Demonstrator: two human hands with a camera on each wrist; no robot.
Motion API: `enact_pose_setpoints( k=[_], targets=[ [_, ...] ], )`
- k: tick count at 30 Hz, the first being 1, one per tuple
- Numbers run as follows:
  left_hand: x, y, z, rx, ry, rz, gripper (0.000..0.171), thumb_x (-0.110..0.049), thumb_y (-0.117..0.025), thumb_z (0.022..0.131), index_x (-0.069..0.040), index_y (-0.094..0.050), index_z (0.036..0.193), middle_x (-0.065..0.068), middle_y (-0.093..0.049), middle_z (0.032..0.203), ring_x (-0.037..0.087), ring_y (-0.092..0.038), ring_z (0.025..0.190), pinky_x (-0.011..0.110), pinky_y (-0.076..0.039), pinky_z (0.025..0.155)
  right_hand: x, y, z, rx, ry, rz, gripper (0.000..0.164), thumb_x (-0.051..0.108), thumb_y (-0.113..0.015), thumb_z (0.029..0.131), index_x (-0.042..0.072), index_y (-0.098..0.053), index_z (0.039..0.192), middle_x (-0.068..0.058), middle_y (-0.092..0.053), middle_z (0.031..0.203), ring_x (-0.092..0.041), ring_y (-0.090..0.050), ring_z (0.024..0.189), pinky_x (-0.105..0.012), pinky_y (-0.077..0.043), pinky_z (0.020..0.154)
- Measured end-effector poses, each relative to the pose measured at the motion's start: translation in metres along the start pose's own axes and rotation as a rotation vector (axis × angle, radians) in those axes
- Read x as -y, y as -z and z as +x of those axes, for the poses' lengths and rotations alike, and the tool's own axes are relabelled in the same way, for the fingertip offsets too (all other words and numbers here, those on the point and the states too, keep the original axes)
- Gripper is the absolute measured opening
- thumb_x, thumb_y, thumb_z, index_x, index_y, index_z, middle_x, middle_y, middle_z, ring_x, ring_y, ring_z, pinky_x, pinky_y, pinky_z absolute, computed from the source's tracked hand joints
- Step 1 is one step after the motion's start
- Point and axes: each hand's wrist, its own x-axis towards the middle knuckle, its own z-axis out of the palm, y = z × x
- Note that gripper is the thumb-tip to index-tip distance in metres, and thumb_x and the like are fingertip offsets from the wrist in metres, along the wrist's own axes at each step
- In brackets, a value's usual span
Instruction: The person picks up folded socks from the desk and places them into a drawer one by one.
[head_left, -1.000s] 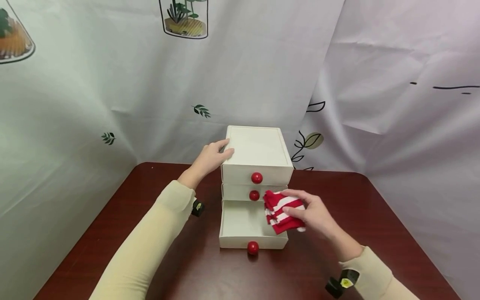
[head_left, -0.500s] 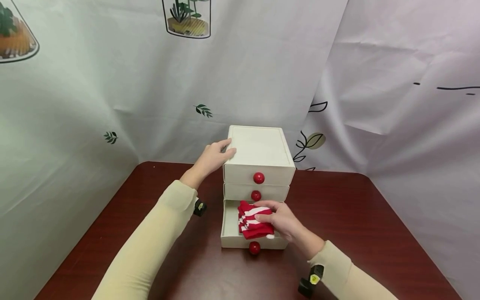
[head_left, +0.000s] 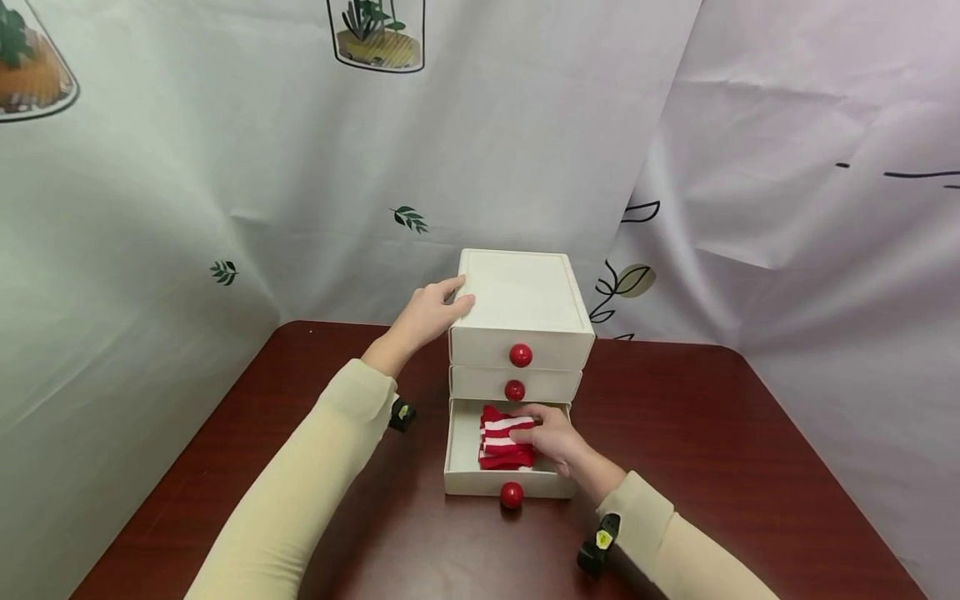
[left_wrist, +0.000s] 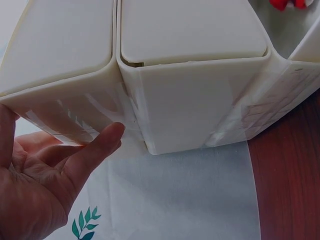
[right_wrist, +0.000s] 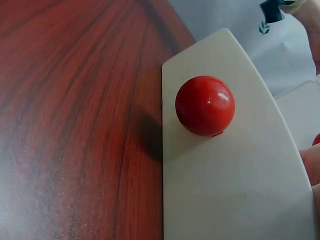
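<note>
A white cabinet of small drawers point(head_left: 521, 292) with red knobs stands on the table. Its bottom drawer point(head_left: 461, 446) is pulled out. In that drawer lies a folded red-and-white striped knit bundle point(head_left: 504, 442), which looks like socks. My right hand point(head_left: 558, 437) reaches in from the right and pinches the bundle's right side, thumb on top. My left hand point(head_left: 431, 312) rests against the upper left edge of the cabinet; its thumb touches the side wall in the left wrist view. The right wrist view shows the drawer's red knob point(right_wrist: 205, 106) and only a sliver of fingers.
The dark reddish table point(head_left: 675, 450) extends on both sides of the cabinet. Behind it hangs a pale curtain point(head_left: 525, 125) with printed plants. The two upper drawers are closed. Each wrist wears a black camera band point(head_left: 600, 542).
My right hand has carried the striped socks left and lowered them into the bottom drawer. My left hand has stayed on the cabinet.
</note>
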Motion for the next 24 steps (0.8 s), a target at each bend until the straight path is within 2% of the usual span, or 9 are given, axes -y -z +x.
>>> enact_pose_setpoints(
  k=[5,8,12,15,17,18,20,22,24],
  targets=[
    [0.000,0.000,0.000,0.003,-0.002,-0.003,0.060,-0.039,-0.049,0.094,-0.012,-0.035,0.145,0.012,-0.038,0.144,0.024,-0.039,0.129,0.042,-0.034,0.102,-0.001,0.001,0.000,-0.010,0.045,-0.076,0.039,-0.003,-0.065,0.080,-0.001,-0.060,0.119,-0.017,-0.056,0.110,-0.024,-0.058,0.087,-0.035,-0.053,0.072],
    [0.000,0.000,-0.001,0.003,0.000,-0.001,0.060,-0.039,-0.049,0.094,-0.012,-0.035,0.145,0.012,-0.037,0.144,0.024,-0.038,0.130,0.042,-0.034,0.102,-0.001,0.004,-0.005,-0.030,0.159,-0.245,0.032,0.000,-0.066,0.082,0.000,-0.063,0.114,-0.015,-0.060,0.106,-0.023,-0.059,0.086,-0.033,-0.051,0.071],
    [0.000,0.000,-0.001,0.010,0.000,-0.003,0.060,-0.040,-0.049,0.094,-0.012,-0.035,0.145,0.012,-0.037,0.144,0.025,-0.038,0.130,0.043,-0.034,0.102,0.005,0.005,-0.025,-0.118,0.363,-0.465,0.022,0.009,-0.067,0.084,0.005,-0.068,0.105,-0.010,-0.061,0.102,-0.022,-0.061,0.085,-0.031,-0.050,0.068],
    [0.000,0.000,-0.002,0.008,-0.002,-0.004,0.060,-0.039,-0.049,0.094,-0.012,-0.036,0.145,0.012,-0.038,0.144,0.025,-0.038,0.129,0.043,-0.034,0.102,0.011,0.001,-0.047,-0.132,0.494,-0.475,0.018,0.010,-0.067,0.085,0.007,-0.069,0.103,-0.006,-0.061,0.098,-0.020,-0.060,0.080,-0.029,-0.051,0.065],
    [0.000,0.000,-0.002,0.006,-0.003,-0.003,0.059,-0.039,-0.049,0.094,-0.012,-0.036,0.145,0.012,-0.038,0.144,0.025,-0.038,0.129,0.043,-0.034,0.102,0.012,-0.004,-0.063,-0.060,0.523,-0.415,0.017,0.012,-0.065,0.087,0.007,-0.070,0.102,-0.004,-0.064,0.091,-0.017,-0.059,0.073,-0.028,-0.051,0.062],
    [0.000,0.000,-0.001,0.005,-0.002,-0.003,0.059,-0.039,-0.049,0.093,-0.012,-0.036,0.144,0.012,-0.038,0.143,0.025,-0.039,0.129,0.044,-0.034,0.102,0.010,-0.006,-0.070,0.002,0.508,-0.362,0.017,0.013,-0.065,0.087,0.006,-0.069,0.102,-0.004,-0.065,0.087,-0.017,-0.059,0.069,-0.028,-0.051,0.060],
    [0.000,0.001,-0.001,0.006,0.001,-0.004,0.059,-0.039,-0.049,0.094,-0.012,-0.036,0.145,0.012,-0.038,0.143,0.025,-0.038,0.129,0.043,-0.034,0.102,0.003,-0.012,-0.083,0.165,0.399,-0.196,0.020,0.015,-0.063,0.089,0.001,-0.068,0.102,-0.007,-0.065,0.081,-0.015,-0.059,0.062,-0.028,-0.051,0.055],
    [0.000,0.001,-0.001,0.008,0.003,-0.005,0.059,-0.040,-0.049,0.094,-0.013,-0.036,0.145,0.012,-0.038,0.143,0.025,-0.038,0.129,0.043,-0.034,0.102,-0.008,-0.016,-0.094,0.304,0.209,-0.017,0.026,0.019,-0.060,0.091,-0.004,-0.065,0.101,-0.008,-0.065,0.076,-0.014,-0.059,0.056,-0.026,-0.049,0.049],
    [0.000,0.001,0.000,0.008,0.005,-0.006,0.059,-0.040,-0.049,0.094,-0.013,-0.036,0.145,0.012,-0.038,0.144,0.025,-0.038,0.130,0.043,-0.034,0.102,-0.019,-0.018,-0.100,0.403,0.021,0.123,0.031,0.024,-0.057,0.092,-0.006,-0.064,0.097,-0.007,-0.065,0.073,-0.012,-0.059,0.052,-0.023,-0.048,0.046]
  ],
)
